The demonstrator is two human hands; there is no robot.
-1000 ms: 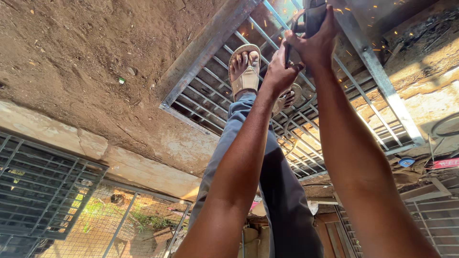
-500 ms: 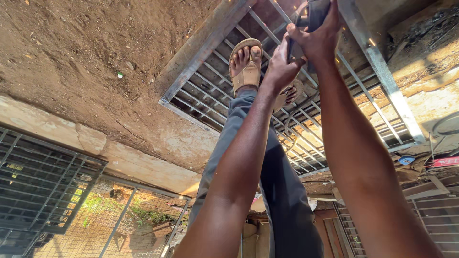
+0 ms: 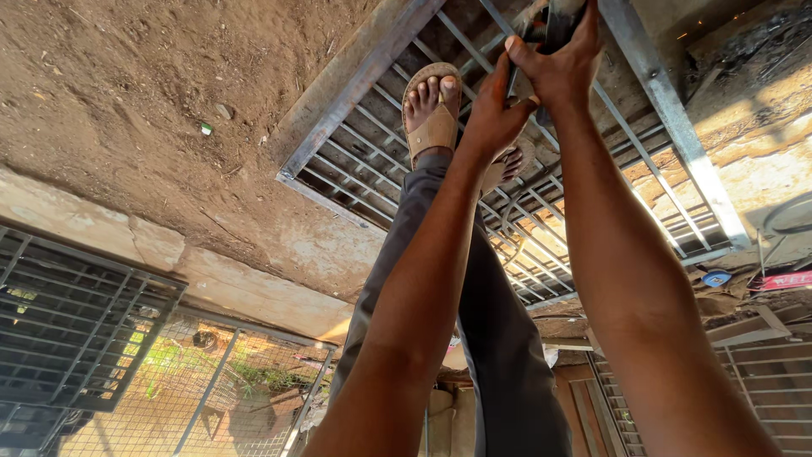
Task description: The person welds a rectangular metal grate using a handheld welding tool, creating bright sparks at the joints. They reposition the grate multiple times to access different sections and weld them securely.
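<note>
— Head view first: what is held, and how is each grip set?

— A dark power tool [image 3: 554,21], likely a grinder though mostly cut off by the top edge, is gripped by both hands. The right hand [image 3: 558,72] is wrapped round its body from the near side, fingers closed on it. The left hand [image 3: 491,114] is closed just beside and below, thumb raised along the tool's lower part; whether it holds a side handle cannot be told.

— Which way does the tool lie from the hands?

— Straight ahead of both arms, at full reach, over the metal window grille [image 3: 355,161] laid flat on the dirt ground [image 3: 127,76]. The grille's long frame rails are seen running away from the body, its thin bars crossing them. The right hand is nearer the tool's top; the left sits lower, nearer the sandalled foot [image 3: 431,114], which is planted on the bars just beside the left hand.

— And farther out?

— A grey trouser leg [image 3: 499,338] is seen between the forearms. A second, dark grille [image 3: 68,322] lies at the left past a concrete slab [image 3: 110,245], with wire mesh [image 3: 169,398] beside it.

— Any packages, labels or signs?

— A small blue round object [image 3: 715,278] and a red flat strip [image 3: 782,281] are seen at the right edge, beyond the grille's corner; no lettering can be made out. A tiny green-and-white scrap [image 3: 206,129] lies on the dirt.
</note>
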